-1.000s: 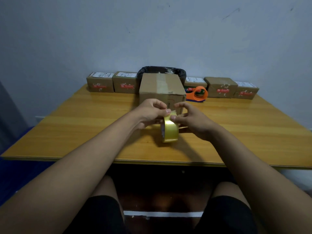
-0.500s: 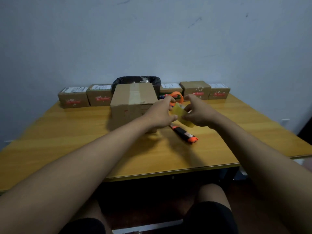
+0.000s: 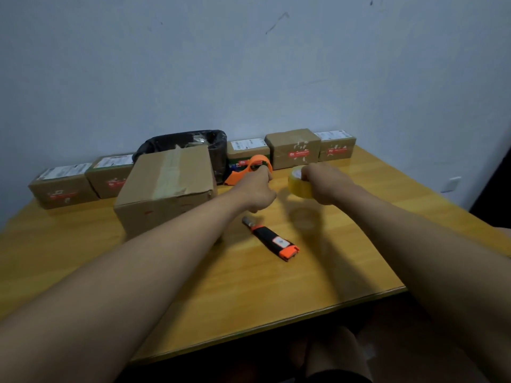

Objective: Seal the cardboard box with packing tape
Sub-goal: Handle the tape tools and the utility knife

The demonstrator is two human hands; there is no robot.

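Hands parted: right hand [image 3: 322,186] holds one tape roll [image 3: 297,182]; five small boxes [image 3: 293,147].

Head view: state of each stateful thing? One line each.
Big box: flaps shut, old tape strip on top.
Tape roll: in right hand, off the table.
Dispenser: on table, left hand at it; grip unclear.
Knife: lying on table, untouched.

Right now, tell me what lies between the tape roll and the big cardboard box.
The left hand, closed near the orange tape dispenser, sits between the tape roll in the right hand and the cardboard box. Nothing else visibly blocks it.
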